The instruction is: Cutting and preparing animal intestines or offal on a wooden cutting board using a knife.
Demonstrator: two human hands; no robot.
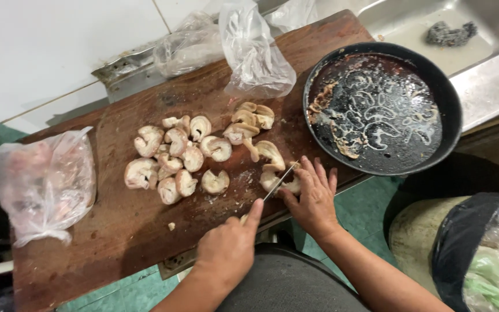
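Setting: a dark, worn wooden cutting board [116, 242] is being carried on a desk beside a white tiled wall [41, 52], with a steel sink [486, 81] lying at the far right.
Far left of the board: a knotted clear plastic bag [44, 182] with pinkish contents is lying on the board's left end.
Middle of the board: a heap of pale curled meat pieces [174, 159] is lying cut and spread, well left of both hands.
Behind the heap: two more crumpled clear bags [249, 55] are lying at the board's far edge.
Left hand: the left hand [229, 248] is being kept closed around the knife handle, the forefinger being stretched along the back of the blade.
Knife: the knife [278, 182] is being held with its long axis slanting up and to the right, from the left hand toward the piece being cut.
Piece being cut: one pale meat piece [275, 179] is lying at the board's near edge, just ahead and to the right of the left hand, under the blade tip.
Right hand: the right hand [313, 199] is being pressed flat on that piece, fingers together, touching it from the right; it is the nearer hand.
Right of the board: a greasy black frying pan [382, 110] is resting on the board's right end, near the right hand but apart from it.
Lower right: a bin lined with a black bag [480, 260] is standing on the floor.
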